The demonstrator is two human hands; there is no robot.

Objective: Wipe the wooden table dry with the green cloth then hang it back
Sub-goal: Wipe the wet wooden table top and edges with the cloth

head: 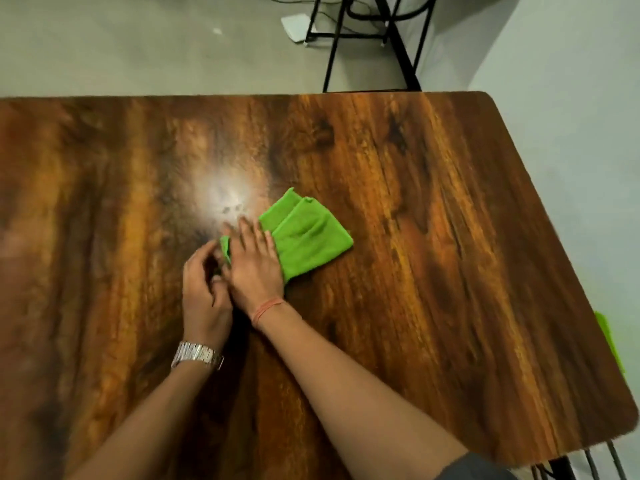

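Wooden table (415, 237): hands (blurred) half-cover green cloth (308, 237).

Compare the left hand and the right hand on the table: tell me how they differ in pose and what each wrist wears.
The right hand lies flat, palm down, on the green cloth; the left hand is curled beside it at the cloth's left edge. The left wrist wears a silver metal watch; the right wrist wears a thin orange thread. Both hands meet at the cloth on the wooden table.
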